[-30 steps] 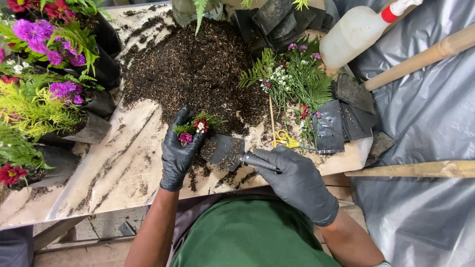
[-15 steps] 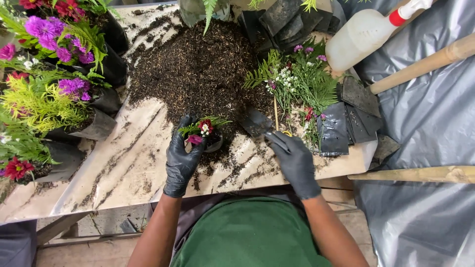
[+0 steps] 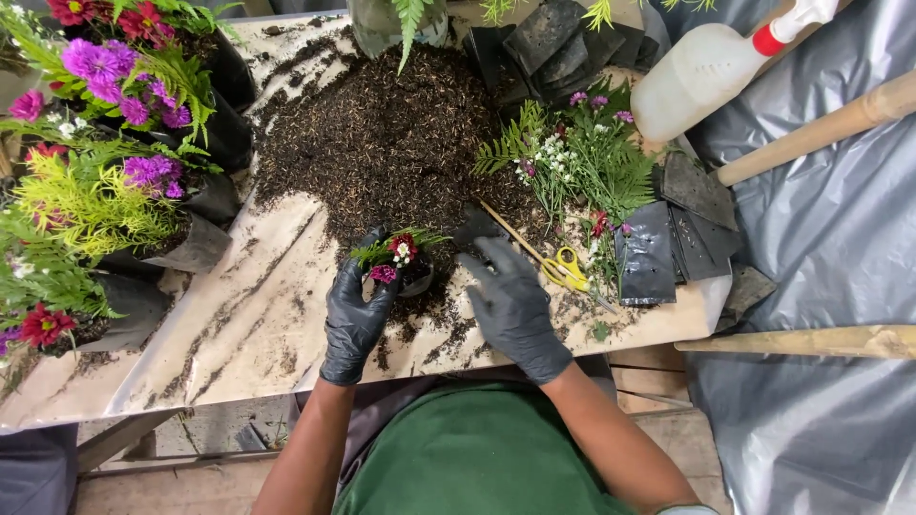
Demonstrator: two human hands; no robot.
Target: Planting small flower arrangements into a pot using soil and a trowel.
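Observation:
My left hand [image 3: 355, 315], in a black glove, is closed around a small dark pot [image 3: 412, 277] that holds red, pink and white flowers with fern sprigs [image 3: 396, 250]. The pot rests on the soil-strewn table [image 3: 239, 315]. My right hand [image 3: 512, 303], also gloved in black, grips a small dark trowel [image 3: 477, 227]. The trowel's blade lies at the near edge of the big heap of dark soil [image 3: 382, 143], just right of the pot.
Yellow-handled scissors [image 3: 565, 268] lie by cut flowers and ferns [image 3: 582, 162]. Black plastic bags [image 3: 658, 250] are stacked at the right edge. Bagged flowering plants [image 3: 114, 162] crowd the left. A white spray bottle [image 3: 706, 67] and wooden handles [image 3: 821, 129] lie on grey sheeting [image 3: 840, 248].
My right hand has carried the trowel from in front of the pot up and right to the soil heap's edge. The left hand has kept hold of the pot.

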